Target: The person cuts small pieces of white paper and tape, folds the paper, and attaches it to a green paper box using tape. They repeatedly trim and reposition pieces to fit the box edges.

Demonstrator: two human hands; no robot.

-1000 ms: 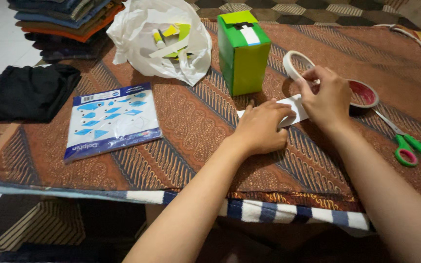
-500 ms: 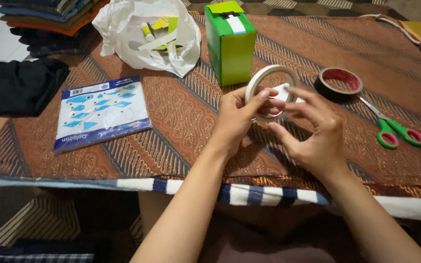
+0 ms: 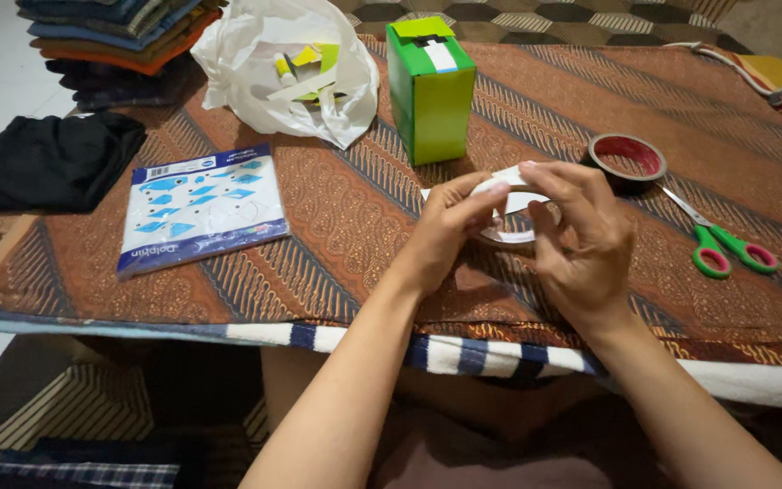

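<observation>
tape roll (image 3: 510, 206), white, held above the patterned cloth (image 3: 337, 226) between both hands, left hand (image 3: 450, 231) pinching its rim, right hand (image 3: 581, 235) curled round the near side; no strip visibly pulled free yet, green box (image 3: 431, 91) standing untouched behind.

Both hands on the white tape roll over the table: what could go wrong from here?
1. The left hand and right hand pinch the white tape roll at fingertips only; it may slip.
2. The roll hides most of the small white paper piece; loose tape might catch it.
3. The scissors lie beside the right hand; a sideways move could knock them.
</observation>
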